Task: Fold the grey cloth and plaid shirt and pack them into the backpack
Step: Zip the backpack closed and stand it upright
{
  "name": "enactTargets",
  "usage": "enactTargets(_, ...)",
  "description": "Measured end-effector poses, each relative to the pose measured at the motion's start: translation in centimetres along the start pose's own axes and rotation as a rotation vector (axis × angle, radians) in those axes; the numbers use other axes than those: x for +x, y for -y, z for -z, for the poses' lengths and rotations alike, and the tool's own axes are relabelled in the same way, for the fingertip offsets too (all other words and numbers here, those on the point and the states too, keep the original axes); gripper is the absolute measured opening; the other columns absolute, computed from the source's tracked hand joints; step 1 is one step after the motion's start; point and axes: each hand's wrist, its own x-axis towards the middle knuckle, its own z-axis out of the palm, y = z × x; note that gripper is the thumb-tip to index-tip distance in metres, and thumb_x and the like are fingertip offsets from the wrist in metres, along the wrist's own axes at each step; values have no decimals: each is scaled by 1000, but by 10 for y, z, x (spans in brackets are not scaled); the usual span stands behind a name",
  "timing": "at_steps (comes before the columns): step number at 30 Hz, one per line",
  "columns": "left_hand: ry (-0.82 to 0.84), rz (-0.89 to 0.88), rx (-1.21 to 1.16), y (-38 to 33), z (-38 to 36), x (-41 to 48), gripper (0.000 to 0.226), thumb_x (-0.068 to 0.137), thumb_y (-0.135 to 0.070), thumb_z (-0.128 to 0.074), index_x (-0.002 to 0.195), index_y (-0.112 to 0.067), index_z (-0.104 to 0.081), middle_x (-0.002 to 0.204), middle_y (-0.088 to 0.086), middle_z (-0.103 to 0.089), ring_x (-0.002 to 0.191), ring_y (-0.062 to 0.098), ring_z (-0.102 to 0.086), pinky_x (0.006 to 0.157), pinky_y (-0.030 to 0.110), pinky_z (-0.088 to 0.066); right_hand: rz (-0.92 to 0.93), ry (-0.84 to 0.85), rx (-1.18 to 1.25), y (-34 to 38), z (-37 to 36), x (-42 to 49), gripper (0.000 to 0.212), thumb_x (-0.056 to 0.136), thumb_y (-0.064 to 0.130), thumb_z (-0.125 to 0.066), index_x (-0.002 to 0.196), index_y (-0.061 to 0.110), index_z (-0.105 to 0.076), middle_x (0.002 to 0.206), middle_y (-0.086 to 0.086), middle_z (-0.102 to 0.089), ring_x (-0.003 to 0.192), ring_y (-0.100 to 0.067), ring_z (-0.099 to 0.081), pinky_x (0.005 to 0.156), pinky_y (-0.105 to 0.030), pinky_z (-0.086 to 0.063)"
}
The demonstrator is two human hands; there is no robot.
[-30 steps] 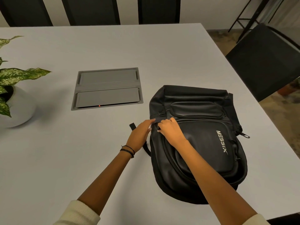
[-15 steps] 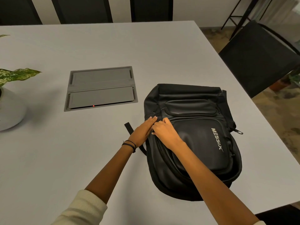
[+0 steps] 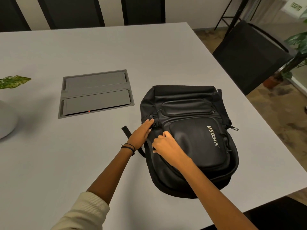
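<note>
A black backpack [image 3: 196,130] with a white logo lies flat on the white table [image 3: 49,163], front side up, its top toward the far edge. My left hand [image 3: 141,134] rests flat against the backpack's left side, fingertips by a zipper pull. My right hand [image 3: 166,146] lies on the left seam a little nearer to me, fingers pinched on what looks like a zipper pull on that seam. No grey cloth or plaid shirt is visible.
A grey recessed power-socket panel [image 3: 96,93] sits in the table left of the backpack. A white plant pot [image 3: 5,120] with green leaves stands at the far left. A black chair [image 3: 249,55] stands beyond the table's right edge.
My right hand has slid toward me along the backpack's left seam, away from my left hand. The left hand stays at the same spot on the bag.
</note>
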Motion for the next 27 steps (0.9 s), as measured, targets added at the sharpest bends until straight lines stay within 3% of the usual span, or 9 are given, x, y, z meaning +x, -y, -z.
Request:
enactTargets(3, -1, -5, 10, -2, 1, -1, 48, 101, -19, -34, 147, -17, -21, 155, 11, -19, 142, 25, -22, 114, 31, -20, -5, -30, 51, 3, 2, -12, 26, 59, 41, -84, 57, 24, -64, 56, 9, -59, 55, -8, -56, 68, -23, -45)
enactTargets(6, -19, -32, 21, -7, 4, -1, 48, 99, -15, -39, 145, -13, -26, 154, 10, -23, 141, 24, -25, 114, 30, -21, -19, 18, 180, 1, 1, -22, 18, 87, 26, -61, 89, 10, -69, 89, -6, -68, 85, -22, -62, 89, -34, -40)
enactTargets(8, -101, -61, 11, -13, 5, -4, 44, 98, -13, -42, 141, -10, -36, 147, 12, -33, 134, 25, -35, 111, 29, -27, -76, -13, 296, -1, 2, -26, 22, 91, 22, -54, 98, 6, -67, 98, -11, -67, 93, -26, -60, 94, -36, -37)
enactTargets(13, -357, -12, 25, -33, -5, -21, 22, 99, -25, -40, 99, -9, -55, 99, 8, -54, 83, 17, -53, 73, 22, -42, -237, -244, 503, 6, -8, -41, 5, 70, 14, -75, 69, 12, -70, 67, -3, -68, 57, -18, -64, 64, -32, -53)
enactTargets(16, -173, 119, 171, -34, -13, -30, 40, 97, -41, -38, 82, -9, -56, 75, 7, -58, 67, 21, -55, 66, 32, -48, -256, -256, 517, 9, -10, -47, 6, 70, 13, -76, 71, 14, -70, 68, -1, -69, 54, -16, -63, 59, -27, -52)
enactTargets(20, -54, 192, 148, -32, -21, -41, 48, 94, -50, -39, 64, -14, -50, 54, -2, -47, 53, 14, -48, 59, 26, -44, -227, -280, 499, 9, -14, -50, 11, 65, 5, -77, 72, 10, -72, 66, -6, -69, 52, -19, -64, 57, -29, -53)
enactTargets(22, -14, 211, 120, -37, -22, -44, 50, 94, -50, -40, 57, -16, -46, 52, -2, -47, 50, 12, -47, 62, 27, -47, -187, -176, 512, 11, -9, -43, 14, 75, 1, -69, 89, 1, -71, 86, -17, -70, 74, -29, -69, 74, -34, -53)
enactTargets(24, 49, 255, 93, -42, -24, -48, 52, 95, -49, -39, 55, -16, -46, 51, -1, -50, 48, 11, -49, 63, 26, -49, -205, -12, 494, 8, -11, -38, 28, 94, 6, -48, 118, -2, -58, 121, -19, -59, 111, -29, -56, 101, -32, -34)
enactTargets(27, 123, 310, 8, -45, -25, -51, 44, 95, -40, -39, 61, -14, -48, 55, -1, -55, 50, 13, -53, 58, 22, -48, -225, -14, 445, 8, -14, -40, 22, 93, 11, -50, 108, 4, -64, 110, -16, -63, 105, -29, -57, 96, -37, -35)
